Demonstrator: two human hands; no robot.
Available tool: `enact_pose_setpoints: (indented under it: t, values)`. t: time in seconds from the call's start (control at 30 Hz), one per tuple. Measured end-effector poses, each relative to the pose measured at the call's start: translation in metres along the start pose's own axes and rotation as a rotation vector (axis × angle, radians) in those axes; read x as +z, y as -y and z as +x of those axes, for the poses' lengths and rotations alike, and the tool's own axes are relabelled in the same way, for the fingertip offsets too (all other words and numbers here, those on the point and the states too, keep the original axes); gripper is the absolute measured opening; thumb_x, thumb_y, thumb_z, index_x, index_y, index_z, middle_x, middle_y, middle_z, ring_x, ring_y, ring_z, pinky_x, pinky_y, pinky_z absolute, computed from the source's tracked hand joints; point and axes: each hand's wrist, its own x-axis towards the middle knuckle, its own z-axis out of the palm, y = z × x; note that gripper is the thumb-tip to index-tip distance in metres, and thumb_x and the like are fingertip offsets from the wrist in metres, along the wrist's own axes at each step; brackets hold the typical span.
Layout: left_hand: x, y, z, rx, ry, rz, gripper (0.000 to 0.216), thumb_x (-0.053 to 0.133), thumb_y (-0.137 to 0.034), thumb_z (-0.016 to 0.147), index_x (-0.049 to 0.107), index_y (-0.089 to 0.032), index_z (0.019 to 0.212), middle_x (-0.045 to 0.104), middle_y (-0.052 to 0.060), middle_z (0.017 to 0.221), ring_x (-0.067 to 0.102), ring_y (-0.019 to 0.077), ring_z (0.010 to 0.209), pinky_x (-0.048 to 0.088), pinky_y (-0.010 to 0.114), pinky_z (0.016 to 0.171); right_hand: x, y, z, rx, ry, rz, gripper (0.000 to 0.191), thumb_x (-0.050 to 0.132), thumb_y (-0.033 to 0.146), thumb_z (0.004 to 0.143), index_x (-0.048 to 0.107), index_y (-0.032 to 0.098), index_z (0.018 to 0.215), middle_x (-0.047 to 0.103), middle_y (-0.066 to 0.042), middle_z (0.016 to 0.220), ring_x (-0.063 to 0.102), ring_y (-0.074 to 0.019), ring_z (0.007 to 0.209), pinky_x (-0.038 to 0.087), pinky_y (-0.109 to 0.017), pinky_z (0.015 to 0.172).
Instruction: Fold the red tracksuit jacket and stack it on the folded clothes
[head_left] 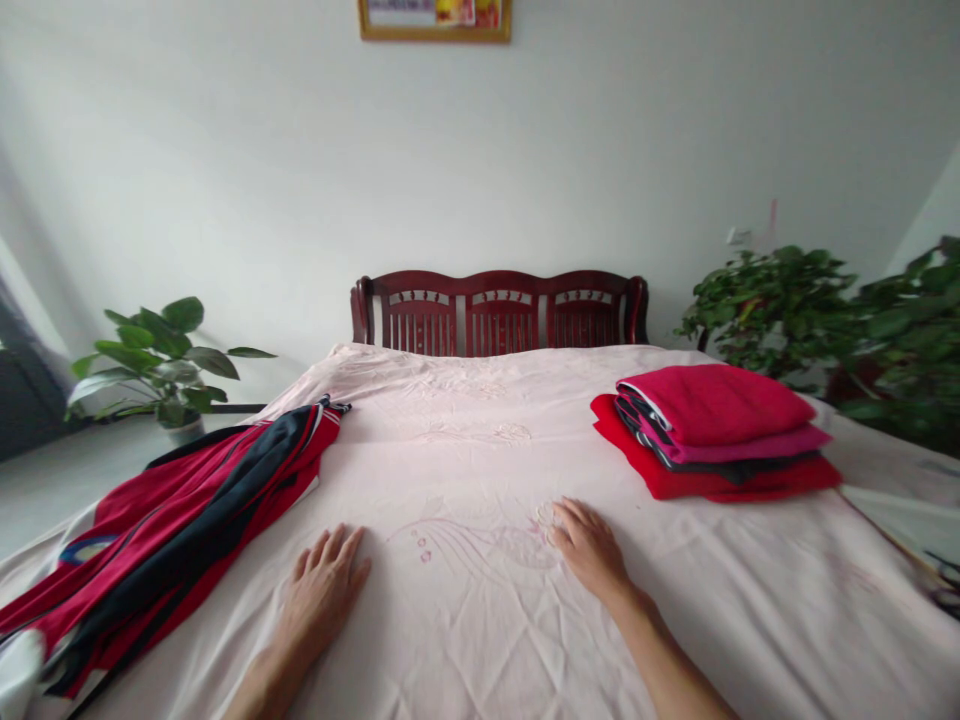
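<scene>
Both hands lie flat on the pale pink bedsheet [480, 440], palms down and fingers spread, holding nothing. The left hand [321, 590] rests on the plain cloth a little left of the middle of the bed, its fingers pointing toward the headboard. The right hand [589, 548] sits slightly farther up the bed, its fingertips touching the faint embroidered flower pattern [480, 545] stitched into the sheet, which spreads between the two hands. The sheet covers the whole bed and shows fine creases near the forearms. To the left of the left hand, near but not touching it, a loose red and dark blue garment [187, 520] lies rumpled in a long heap running down the bed's left side to the near corner. On the right side, well apart from the right hand and farther up the bed, stands a neat stack of folded clothes [712, 435]: a red piece at the bottom, dark and pink layers between, and a bright pink-red piece on top. Behind the bed stands a dark red wooden headboard [499, 312] against a white wall. A broad-leaved potted plant [161, 360] stands on the floor at the left, and bushy green plants [817, 315] crowd the right side.
</scene>
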Motion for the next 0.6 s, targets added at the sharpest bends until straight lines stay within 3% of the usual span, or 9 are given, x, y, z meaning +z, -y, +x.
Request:
enact_pose_setpoints:
  t: [0.6]
  values:
    - [0.0018,0.0006,-0.0013,0.006,-0.042,0.000,0.057,0.033,-0.041,0.100,0.043,-0.022,0.152,0.039,0.009,0.161,0.029,0.0311,0.151,0.024,0.048,0.122,0.0010,0.0005,0.0002,-0.012,-0.031,-0.010,0.043,0.046,0.024,0.092,0.065,0.017,0.130,0.062,-0.013,0.139,0.053,-0.0283,0.132,0.041,-0.045,0.112]
